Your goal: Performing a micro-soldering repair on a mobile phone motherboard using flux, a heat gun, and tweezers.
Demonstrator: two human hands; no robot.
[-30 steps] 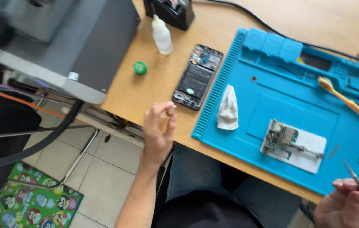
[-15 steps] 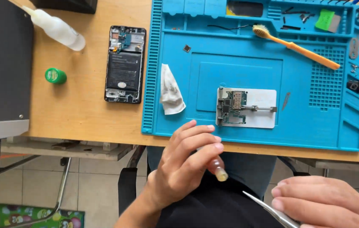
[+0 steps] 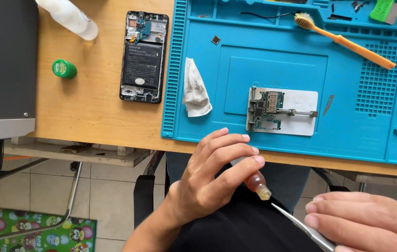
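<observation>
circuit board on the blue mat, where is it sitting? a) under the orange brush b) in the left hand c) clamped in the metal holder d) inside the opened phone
c: the circuit board sits clamped in the metal holder on the blue mat, apart from the opened phone, the orange brush and the left hand.

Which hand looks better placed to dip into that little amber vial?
Probably the right hand. It holds tweezers whose tip sits just beside the vial mouth. The left hand grips the vial in its fingers, so it can only steady it.
</observation>
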